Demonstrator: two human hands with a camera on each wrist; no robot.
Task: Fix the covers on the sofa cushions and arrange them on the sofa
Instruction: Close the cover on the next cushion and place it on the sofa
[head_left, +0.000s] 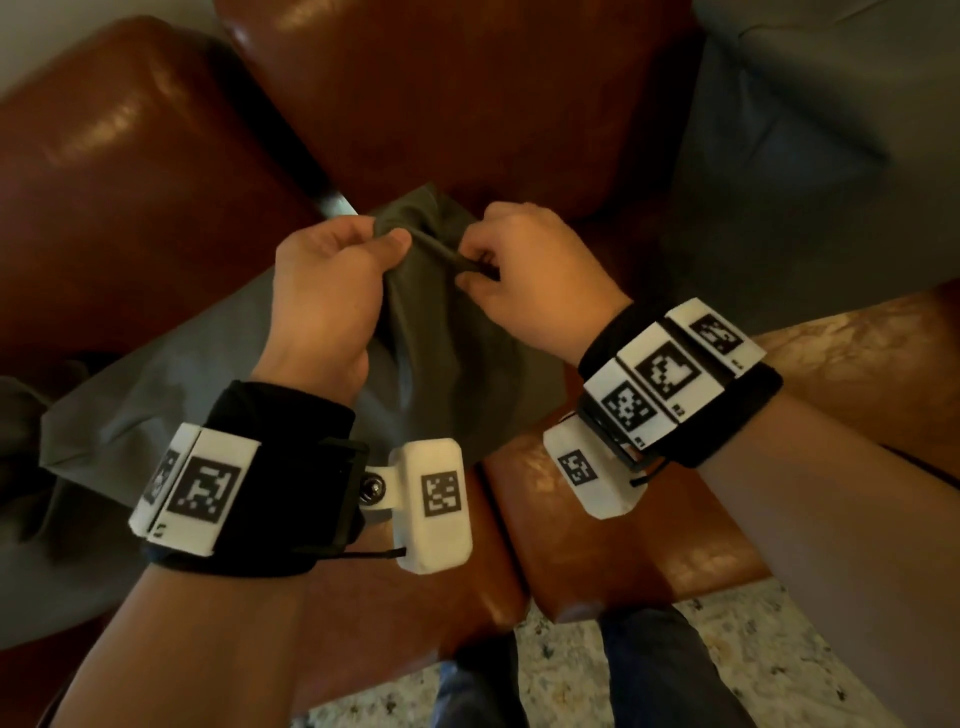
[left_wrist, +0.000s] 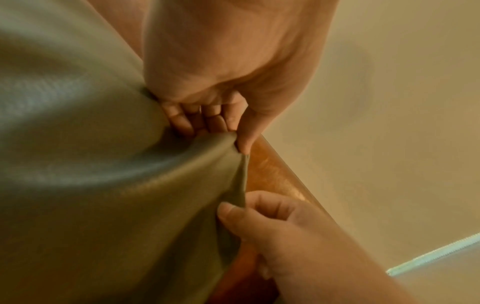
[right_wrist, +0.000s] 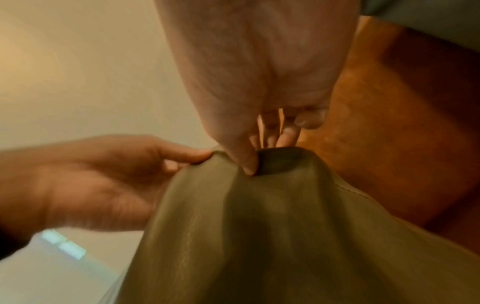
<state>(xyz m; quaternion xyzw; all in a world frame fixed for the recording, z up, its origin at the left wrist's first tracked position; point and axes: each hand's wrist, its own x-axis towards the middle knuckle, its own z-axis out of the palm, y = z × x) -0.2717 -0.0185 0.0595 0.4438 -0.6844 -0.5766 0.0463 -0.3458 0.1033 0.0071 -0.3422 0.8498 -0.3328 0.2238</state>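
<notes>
An olive-grey cushion cover (head_left: 441, 338) hangs limp above the brown leather sofa (head_left: 156, 171), its lower part draped over the seat. My left hand (head_left: 332, 270) grips the cover's top edge between thumb and curled fingers. My right hand (head_left: 524, 260) pinches the same edge a short way to the right, so a taut strip of fabric runs between the two hands. In the left wrist view the left hand (left_wrist: 233, 123) holds the cover (left_wrist: 103, 185) and the right hand (left_wrist: 259, 216) pinches the edge below it. The right wrist view shows the right hand (right_wrist: 249, 156) pinching the cover (right_wrist: 259, 226).
A grey cushion (head_left: 805, 130) leans in the sofa's right corner. More grey fabric (head_left: 78, 493) lies on the seat at the left. The sofa's front edge (head_left: 623, 545) is just below my wrists, with speckled floor (head_left: 727, 665) and my legs beneath.
</notes>
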